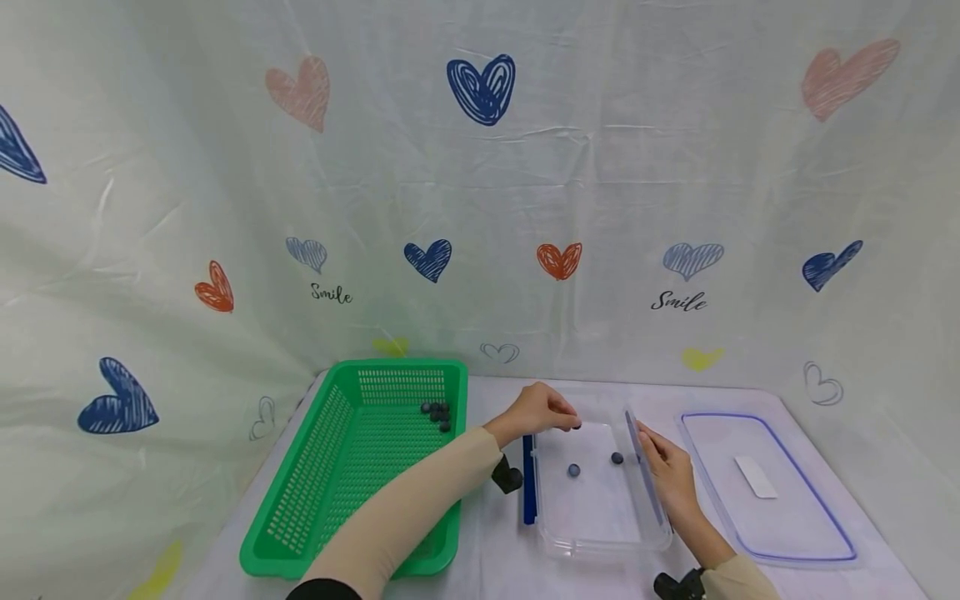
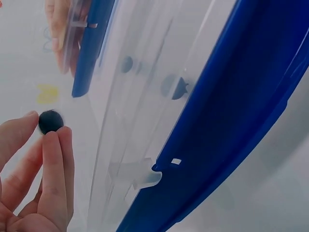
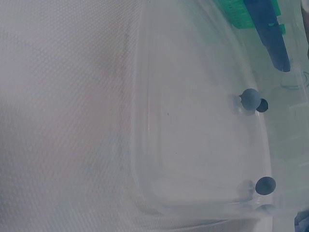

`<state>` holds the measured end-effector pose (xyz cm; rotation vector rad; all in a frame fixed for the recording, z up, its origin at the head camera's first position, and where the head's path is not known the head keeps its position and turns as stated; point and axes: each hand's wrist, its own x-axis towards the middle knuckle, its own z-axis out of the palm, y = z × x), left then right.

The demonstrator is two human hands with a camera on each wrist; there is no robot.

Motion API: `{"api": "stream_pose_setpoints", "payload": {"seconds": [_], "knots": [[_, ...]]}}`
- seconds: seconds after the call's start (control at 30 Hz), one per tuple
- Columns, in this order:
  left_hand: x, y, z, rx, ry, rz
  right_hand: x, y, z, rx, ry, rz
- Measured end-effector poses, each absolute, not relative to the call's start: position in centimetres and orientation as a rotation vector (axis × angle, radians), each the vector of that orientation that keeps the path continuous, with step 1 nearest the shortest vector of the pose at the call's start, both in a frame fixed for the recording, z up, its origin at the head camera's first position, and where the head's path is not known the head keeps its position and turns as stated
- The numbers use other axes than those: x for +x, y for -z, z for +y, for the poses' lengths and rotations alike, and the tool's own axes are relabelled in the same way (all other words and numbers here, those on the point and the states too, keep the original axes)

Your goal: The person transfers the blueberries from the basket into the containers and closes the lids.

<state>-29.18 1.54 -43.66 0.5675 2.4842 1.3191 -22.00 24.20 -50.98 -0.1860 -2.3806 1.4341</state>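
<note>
The left hand's (image 1: 536, 412) fingers (image 2: 53, 159) meet the thumb in a narrow pinch on a dark blueberry (image 2: 50, 122); only the fingertips touch it, probably because so small and round a thing needs little force and might bruise in a full grip; the hand hangs over the far left part of a clear container (image 1: 592, 512); the right hand (image 1: 667, 471) is at the container's right side, against a raised side flap (image 1: 648, 475), most likely to steady the light plastic; whether its fingers grip or merely rest there, I cannot tell

Inside the container, two blueberries lie apart on the floor, one paler (image 1: 573, 470) and one darker (image 1: 617, 458); a blue flap (image 1: 530, 479) runs along its left side, outside the opening

Farther left, a green basket (image 1: 322, 458) holds a small cluster of blueberries (image 1: 435, 410) near its far right corner, the left sleeve (image 1: 420, 483) crossing its near right part; on the other side a blue-edged lid (image 1: 787, 517) lies flat on the worktop (image 1: 491, 542), seemingly set aside to leave the container's top open, with a white rectangle (image 1: 754, 477) showing on it
</note>
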Motion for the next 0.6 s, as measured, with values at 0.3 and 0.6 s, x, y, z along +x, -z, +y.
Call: {"api": "stream_pose_setpoints", "payload": {"seconds": [0.3,0.6], "knots": [[-29.38,43.91,1.97,0.540,-1.311,2.526,-21.94,51.02,24.15,-0.179,-1.425,-2.374],[-29.79,43.09,1.40,0.579,-1.348,2.506,-22.00,51.02,24.13,-0.185,-1.420,-2.369]]}}
